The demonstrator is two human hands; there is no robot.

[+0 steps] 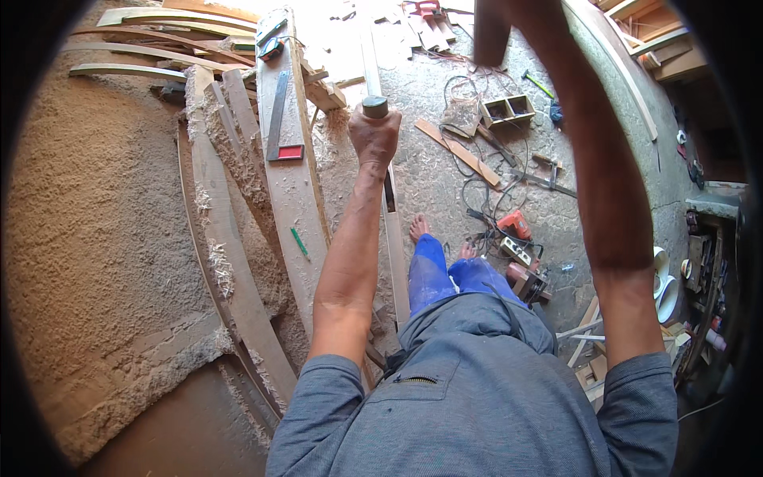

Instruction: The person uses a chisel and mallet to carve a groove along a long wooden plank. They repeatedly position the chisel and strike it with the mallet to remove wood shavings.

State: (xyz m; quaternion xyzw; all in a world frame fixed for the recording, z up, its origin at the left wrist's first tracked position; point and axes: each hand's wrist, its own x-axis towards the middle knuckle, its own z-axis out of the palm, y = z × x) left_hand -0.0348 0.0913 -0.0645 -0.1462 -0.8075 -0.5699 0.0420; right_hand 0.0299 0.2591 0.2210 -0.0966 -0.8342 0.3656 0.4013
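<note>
My left hand [374,141] is closed in a fist around the upright handle of a chisel [375,106]. Only the round, flat end of the handle shows above the fist; the blade is hidden. Beneath that hand runs a long, narrow wooden beam [395,254] with a dark slot [389,193] cut in it. My right arm is raised high, and my right hand [531,11] is partly cut off by the top edge. It grips a dark brown wooden mallet [491,38], held up and to the right of the chisel, apart from it.
A shavings-strewn plank [296,215] at left carries a try square [282,127], a green pencil [300,243] and a tape measure [272,49]. Sawdust [111,238] covers the far left. On the floor at right lie an orange power tool [515,225], cables and a wooden box [509,110].
</note>
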